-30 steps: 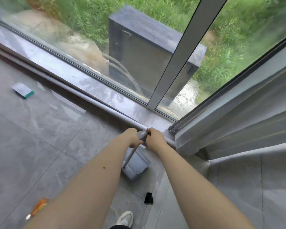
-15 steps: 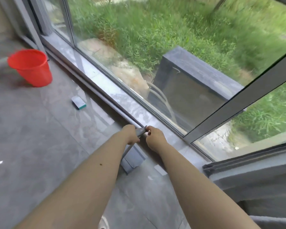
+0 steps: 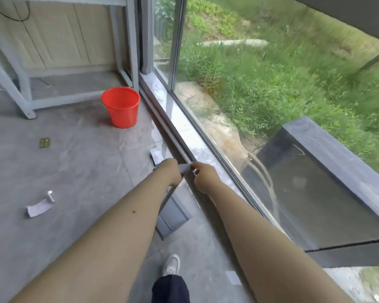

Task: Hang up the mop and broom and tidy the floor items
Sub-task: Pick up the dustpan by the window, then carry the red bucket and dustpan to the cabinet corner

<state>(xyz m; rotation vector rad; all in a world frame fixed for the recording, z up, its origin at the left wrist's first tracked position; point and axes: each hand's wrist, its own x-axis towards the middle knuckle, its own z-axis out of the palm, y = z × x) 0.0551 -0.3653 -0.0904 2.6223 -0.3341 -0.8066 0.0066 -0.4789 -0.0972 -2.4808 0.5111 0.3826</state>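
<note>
Left hand (image 3: 170,172): forearm stretched forward and down, fingers closed round the top of the grey metal mop handle (image 3: 184,168)
Right hand (image 3: 204,176): forearm extended alongside, fingertips pinching the handle's tip, thumb side up
Flat grey rectangular mop head (image 3: 172,217): on the grey tiled floor (image 3: 74,171) beneath the hands, beside the window sill track (image 3: 175,132)
Red plastic bucket (image 3: 121,107): upright near the white metal frame (image 3: 26,101)
White-and-green small box (image 3: 156,155): on the floor just beyond the left hand
Crumpled white paper (image 3: 39,205): floor, left
Small brass-coloured item (image 3: 45,142): floor, left, too small to identify
</note>
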